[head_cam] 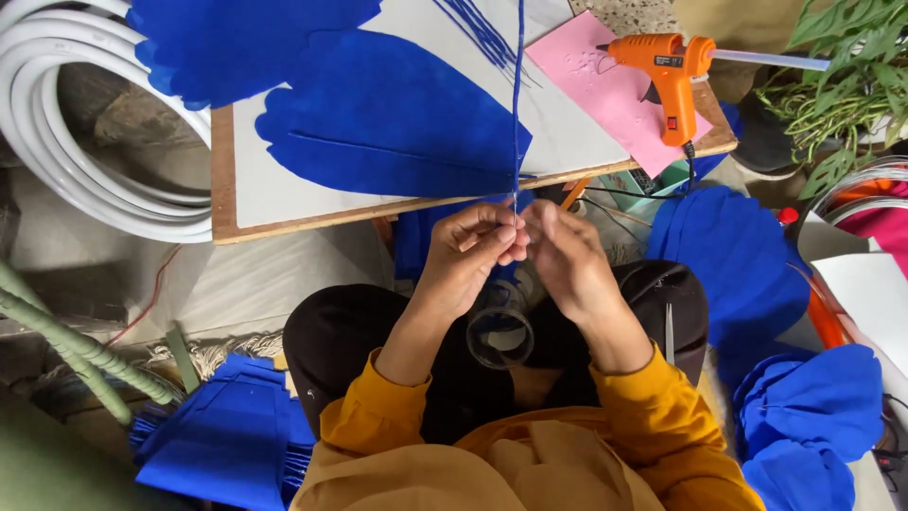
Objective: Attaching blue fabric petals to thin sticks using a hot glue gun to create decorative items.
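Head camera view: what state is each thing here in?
Left hand: pinching the blue strip.
Right hand: fingers closed at the same strip.
Blue strip: pulled taut across the board.
Tape roll: resting in the lap.
Glue gun: lying on pink sheet, corded.
White hose: coiled.

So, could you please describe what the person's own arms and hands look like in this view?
Both arms wear mustard-yellow long sleeves, bunched and creased at the cuffs just above the wrists. The left hand and right hand are bare: no gloves, and no rings, watch or bracelets that I can see.
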